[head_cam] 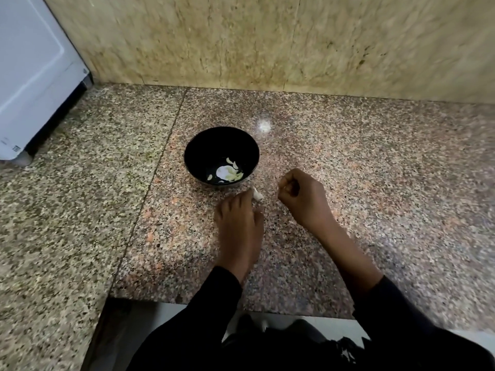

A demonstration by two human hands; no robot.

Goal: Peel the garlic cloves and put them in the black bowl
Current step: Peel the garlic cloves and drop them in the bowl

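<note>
Black sleeves (214, 303) lowest in view, both my hands over the granite counter (348, 156). Left hand (239, 220) fingertips pinch a garlic clove (257, 194) just before the bowl (197, 151). Right hand (302, 199) curled shut, contents unclear. Peeled cloves (233, 174) lie inside the bowl

No text, brand or number can be read anywhere. The white appliance (34, 76) at about ten o'clock carries a small sticker (16, 149) near its lower corner, possibly a QR code with a line of print, but it is too blurred to make out.
</note>
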